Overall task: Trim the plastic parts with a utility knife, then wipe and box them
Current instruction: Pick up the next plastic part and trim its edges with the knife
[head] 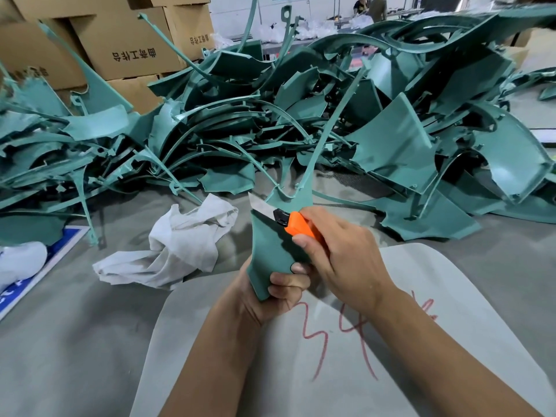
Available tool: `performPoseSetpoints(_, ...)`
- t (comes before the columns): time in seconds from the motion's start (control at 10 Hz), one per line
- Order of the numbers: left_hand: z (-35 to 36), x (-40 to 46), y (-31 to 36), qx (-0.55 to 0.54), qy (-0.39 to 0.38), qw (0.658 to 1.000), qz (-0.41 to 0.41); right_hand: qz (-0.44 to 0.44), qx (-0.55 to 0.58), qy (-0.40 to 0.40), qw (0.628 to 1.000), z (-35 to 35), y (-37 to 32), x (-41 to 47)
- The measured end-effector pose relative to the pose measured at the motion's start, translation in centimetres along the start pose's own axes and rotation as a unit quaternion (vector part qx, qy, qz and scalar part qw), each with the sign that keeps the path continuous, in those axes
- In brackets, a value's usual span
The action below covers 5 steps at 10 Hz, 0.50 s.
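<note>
A teal plastic part stands upright in the middle of the view, its thin curved arm rising toward the pile behind. My left hand grips its lower end from below. My right hand grips an orange utility knife, whose silver blade lies against the part's upper left edge. A crumpled white cloth lies on the grey table to the left of the part.
A large heap of teal plastic parts fills the back of the table. Cardboard boxes stack at the back left. A pale sheet with red writing lies under my arms. A blue-and-white sign sits at the left edge.
</note>
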State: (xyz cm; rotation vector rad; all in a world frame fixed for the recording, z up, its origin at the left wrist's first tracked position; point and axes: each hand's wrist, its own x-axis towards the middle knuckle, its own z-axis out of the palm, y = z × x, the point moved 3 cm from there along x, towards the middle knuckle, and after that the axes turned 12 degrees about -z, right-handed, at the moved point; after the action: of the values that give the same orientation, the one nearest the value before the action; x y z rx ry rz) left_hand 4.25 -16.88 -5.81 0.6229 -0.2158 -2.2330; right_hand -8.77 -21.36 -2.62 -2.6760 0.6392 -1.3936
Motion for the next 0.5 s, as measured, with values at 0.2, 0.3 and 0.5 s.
performPoseSetpoints(0.2, 0.1, -0.2, -0.1, -0.052, -0.042, 0.997, -0.025, 0.026, -0.063, 0.03, 0.997, -0.5, 0.7, 0.0)
performPoseSetpoints(0.3, -0.2, -0.1, 0.0, -0.026, -0.041, 0.999, 0.004, 0.036, -0.047, 0.03, 0.998, -0.2, 0.3, -0.1)
performPoseSetpoints(0.5, -0.1, 1.1, -0.2, 0.047, -0.055, 0.988, 0.138, 0.042, 0.122, 0.042, 0.991, 0.6, -0.5, -0.5)
